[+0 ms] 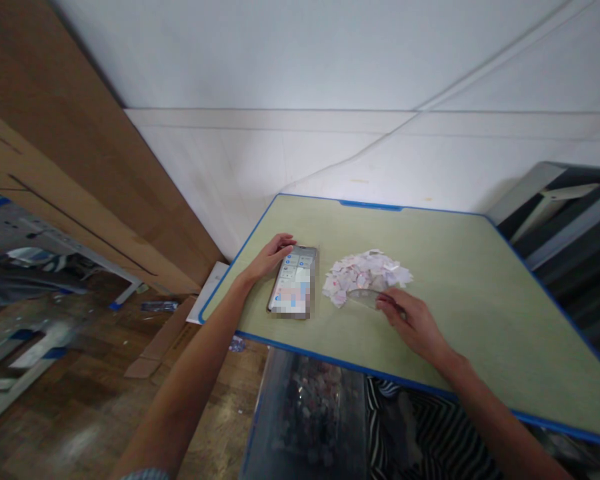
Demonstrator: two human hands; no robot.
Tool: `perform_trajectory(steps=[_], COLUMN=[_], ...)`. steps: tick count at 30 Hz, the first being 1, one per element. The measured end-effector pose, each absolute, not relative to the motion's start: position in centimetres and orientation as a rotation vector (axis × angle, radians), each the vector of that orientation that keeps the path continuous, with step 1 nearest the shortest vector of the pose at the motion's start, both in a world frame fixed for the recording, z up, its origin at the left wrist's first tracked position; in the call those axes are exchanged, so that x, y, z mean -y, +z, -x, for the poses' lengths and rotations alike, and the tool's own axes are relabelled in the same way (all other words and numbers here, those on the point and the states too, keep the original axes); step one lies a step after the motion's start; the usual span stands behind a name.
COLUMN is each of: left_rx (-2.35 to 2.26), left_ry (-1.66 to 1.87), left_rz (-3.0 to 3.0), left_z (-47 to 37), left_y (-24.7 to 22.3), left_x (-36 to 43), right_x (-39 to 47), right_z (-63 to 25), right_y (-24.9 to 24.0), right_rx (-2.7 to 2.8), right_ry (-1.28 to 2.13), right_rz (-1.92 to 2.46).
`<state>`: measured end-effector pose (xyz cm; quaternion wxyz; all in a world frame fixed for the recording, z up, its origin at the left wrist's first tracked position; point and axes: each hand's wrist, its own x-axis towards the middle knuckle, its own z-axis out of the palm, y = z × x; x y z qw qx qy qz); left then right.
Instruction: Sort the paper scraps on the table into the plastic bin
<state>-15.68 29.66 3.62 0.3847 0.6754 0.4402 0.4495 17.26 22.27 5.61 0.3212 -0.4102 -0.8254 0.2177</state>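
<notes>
A phone (294, 280) with a lit screen, partly pixelated, lies on the pale green tabletop (480, 287). My left hand (275, 252) rests at the phone's upper left edge, fingers stretched out and the thumb touching its corner. To the right of the phone is a loose heap of small white paper scraps (365, 272). My right hand (410, 320) pinches a thin, curved, translucent grey piece (363, 297) along the front of the heap. Its exact kind cannot be made out, and my fingers hide its right end.
The tabletop has a blue rim and stands against a white wall (330, 153). Below its front edge is a clear plastic bin (310, 413) with small bits inside. Cardboard (105, 173) stands at the left. Dark grey slatted objects (575, 233) lean at the right.
</notes>
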Motion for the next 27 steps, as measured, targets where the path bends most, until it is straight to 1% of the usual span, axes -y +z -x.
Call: perform_trajectory(steps=[3,7,12,16,20,27], left_rx=[-1.134,-1.148,-1.162,-1.176,-1.192,-1.177], left_ry=[1.153,1.162,1.167,1.152,1.139,1.134], left_rz=[-1.714,-1.705,-1.704,-1.710,-1.717,-1.745], left_z=[15.6,15.6,15.7,15.8,15.8,15.9], left_y=[3.6,3.7,3.7,3.8,3.8,3.6], left_x=[-29.7,-29.7,-29.7,-29.9,-30.0,-30.1], right_x=[-23.7,-25.2,-26.3,-26.2,-26.2,-26.3], right_z=[-17.8,-17.6,-17.2,-17.1,-17.0,-16.9], right_y=[5.9,5.9,5.5,5.4,5.5,5.7], right_rx=[2.183,2.240,2.083,2.058,2.053,2.211], right_ry=[0.548,0.670,0.789,0.872,0.834,0.802], right_rz=[1.029,0.904,0.959,0.930,0.937,0.905])
